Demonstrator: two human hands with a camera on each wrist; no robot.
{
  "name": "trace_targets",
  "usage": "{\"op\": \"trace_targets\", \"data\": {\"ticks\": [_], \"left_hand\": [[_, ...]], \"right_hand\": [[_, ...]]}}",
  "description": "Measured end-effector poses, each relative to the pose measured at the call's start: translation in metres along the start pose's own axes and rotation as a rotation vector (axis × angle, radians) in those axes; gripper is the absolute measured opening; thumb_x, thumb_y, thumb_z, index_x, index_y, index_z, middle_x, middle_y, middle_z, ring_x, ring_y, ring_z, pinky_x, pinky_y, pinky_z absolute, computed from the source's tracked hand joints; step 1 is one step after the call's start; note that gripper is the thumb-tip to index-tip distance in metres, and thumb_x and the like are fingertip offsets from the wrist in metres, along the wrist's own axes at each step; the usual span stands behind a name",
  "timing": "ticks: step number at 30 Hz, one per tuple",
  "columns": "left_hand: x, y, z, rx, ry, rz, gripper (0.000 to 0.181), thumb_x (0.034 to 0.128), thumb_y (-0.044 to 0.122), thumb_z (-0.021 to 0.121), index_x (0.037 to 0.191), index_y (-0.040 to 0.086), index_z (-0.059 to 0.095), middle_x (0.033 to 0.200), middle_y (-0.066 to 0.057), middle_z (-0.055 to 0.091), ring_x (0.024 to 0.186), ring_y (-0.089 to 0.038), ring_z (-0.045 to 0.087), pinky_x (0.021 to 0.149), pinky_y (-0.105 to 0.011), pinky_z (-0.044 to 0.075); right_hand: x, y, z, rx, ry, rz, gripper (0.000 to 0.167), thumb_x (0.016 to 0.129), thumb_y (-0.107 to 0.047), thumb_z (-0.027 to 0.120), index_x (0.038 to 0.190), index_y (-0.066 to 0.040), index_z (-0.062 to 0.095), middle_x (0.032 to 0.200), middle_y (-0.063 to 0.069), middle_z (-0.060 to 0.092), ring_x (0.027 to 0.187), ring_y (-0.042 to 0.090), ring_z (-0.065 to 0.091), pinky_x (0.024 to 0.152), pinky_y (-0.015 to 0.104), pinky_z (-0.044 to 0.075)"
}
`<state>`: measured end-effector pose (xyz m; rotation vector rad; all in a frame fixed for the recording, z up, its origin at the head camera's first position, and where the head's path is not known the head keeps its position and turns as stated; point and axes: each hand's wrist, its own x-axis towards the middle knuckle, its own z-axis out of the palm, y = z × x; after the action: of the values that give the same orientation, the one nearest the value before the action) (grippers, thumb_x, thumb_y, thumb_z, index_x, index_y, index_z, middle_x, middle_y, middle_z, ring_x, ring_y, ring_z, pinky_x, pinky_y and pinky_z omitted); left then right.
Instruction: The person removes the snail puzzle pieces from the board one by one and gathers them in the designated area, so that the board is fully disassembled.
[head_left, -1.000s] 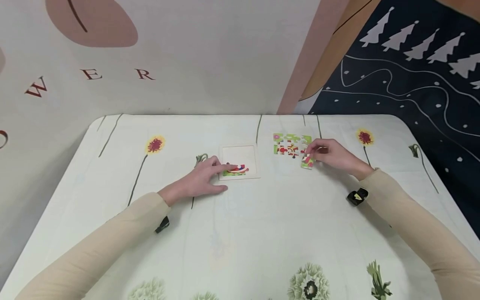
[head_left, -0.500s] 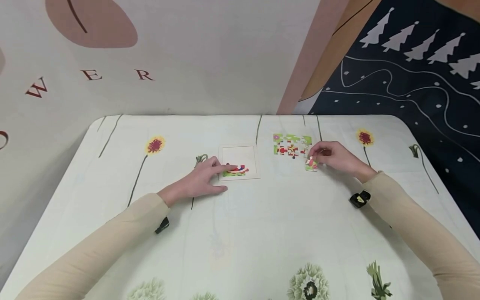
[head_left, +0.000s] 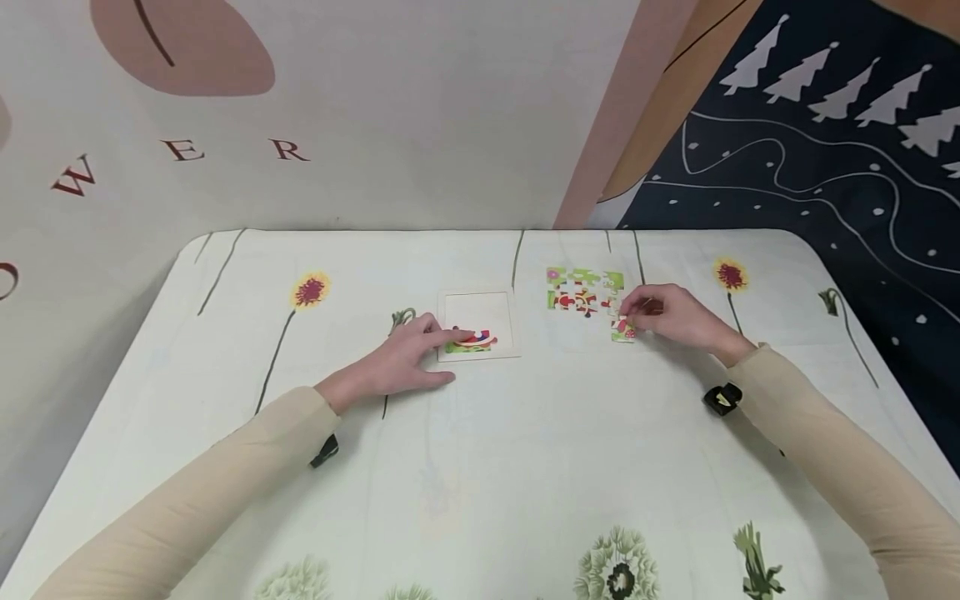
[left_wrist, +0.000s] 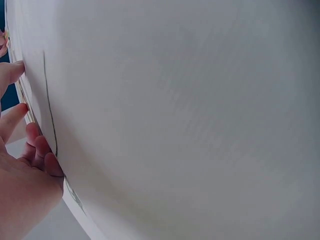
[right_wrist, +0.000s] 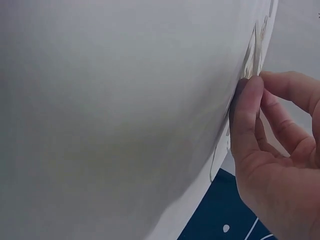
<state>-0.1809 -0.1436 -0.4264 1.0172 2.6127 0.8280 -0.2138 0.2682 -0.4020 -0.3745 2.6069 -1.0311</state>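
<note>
In the head view a thin, pale puzzle tray [head_left: 516,329] lies on the table, left of centre. Joined puzzle pieces [head_left: 480,343] in red, white, blue and green fill its lower left part. My left hand [head_left: 405,357] rests there, index finger stretched onto these pieces and thumb on the cloth below the tray. To the right, my right hand [head_left: 669,317] pinches a green and red puzzle piece [head_left: 623,332] between thumb and fingers. Just up and left of it are several loose puzzle pieces [head_left: 584,293], close together. In the right wrist view the fingertips [right_wrist: 254,87] meet and mostly hide the piece.
A white cloth [head_left: 510,467] with printed flowers and stems covers the table. A pale printed wall hanging [head_left: 420,125] rises behind the table's back edge. Dark blue fabric [head_left: 810,192] with white trees hangs on the right. Black straps [head_left: 723,399] sit at the wrists.
My right hand has drawn the pinched piece slightly right and down, away from the loose pieces, and then nearly stopped. My left hand has stayed in place on the tray.
</note>
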Motion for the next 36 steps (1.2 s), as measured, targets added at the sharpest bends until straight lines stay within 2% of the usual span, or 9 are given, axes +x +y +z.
{"op": "trace_targets", "data": {"ticks": [12, 17, 21, 28, 36], "left_hand": [[-0.0015, 0.0013, -0.0002, -0.004, -0.002, -0.001, 0.061, 0.0824, 0.023, 0.076, 0.139, 0.012, 0.055, 0.091, -0.002, 0.045, 0.078, -0.017, 0.035, 0.068, -0.033, 0.03], [-0.0018, 0.001, 0.0, -0.003, -0.004, -0.002, 0.061, 0.0829, 0.024, 0.075, 0.139, 0.012, 0.055, 0.091, -0.001, 0.045, 0.078, -0.017, 0.035, 0.069, -0.033, 0.03], [-0.0019, 0.0005, 0.0005, -0.002, -0.001, 0.003, 0.061, 0.0829, 0.023, 0.075, 0.139, 0.012, 0.055, 0.091, -0.001, 0.045, 0.079, -0.017, 0.035, 0.069, -0.033, 0.03], [-0.0012, 0.0012, -0.0002, -0.001, 0.001, 0.007, 0.061, 0.0826, 0.023, 0.076, 0.138, 0.011, 0.055, 0.09, -0.002, 0.044, 0.077, -0.017, 0.035, 0.068, -0.032, 0.03], [-0.0008, 0.0023, -0.0013, -0.005, -0.001, 0.002, 0.061, 0.0824, 0.023, 0.076, 0.139, 0.011, 0.055, 0.09, -0.002, 0.044, 0.077, -0.017, 0.035, 0.067, -0.032, 0.03]], "right_hand": [[-0.0001, 0.0025, -0.0039, -0.008, 0.006, -0.03, 0.016, 0.093, -0.004, 0.062, 0.106, 0.0, 0.068, 0.1, 0.012, 0.064, 0.09, 0.024, 0.054, 0.08, 0.025, 0.044], [0.0008, -0.0006, -0.0049, 0.028, 0.034, -0.045, 0.015, 0.094, -0.007, 0.061, 0.105, 0.001, 0.068, 0.1, 0.013, 0.065, 0.09, 0.024, 0.055, 0.078, 0.024, 0.044], [0.0016, -0.0021, -0.0049, 0.041, 0.057, -0.027, 0.016, 0.093, -0.007, 0.061, 0.105, 0.001, 0.068, 0.101, 0.015, 0.065, 0.091, 0.024, 0.056, 0.076, 0.023, 0.044], [0.0008, 0.0016, -0.0043, 0.008, 0.015, 0.025, 0.017, 0.093, -0.007, 0.061, 0.107, 0.0, 0.068, 0.103, 0.013, 0.065, 0.089, 0.024, 0.053, 0.074, 0.025, 0.043], [-0.0003, 0.0017, -0.0011, 0.021, -0.004, -0.015, 0.018, 0.093, -0.006, 0.062, 0.109, 0.001, 0.068, 0.1, 0.012, 0.065, 0.086, 0.023, 0.052, 0.071, 0.024, 0.043]]}}
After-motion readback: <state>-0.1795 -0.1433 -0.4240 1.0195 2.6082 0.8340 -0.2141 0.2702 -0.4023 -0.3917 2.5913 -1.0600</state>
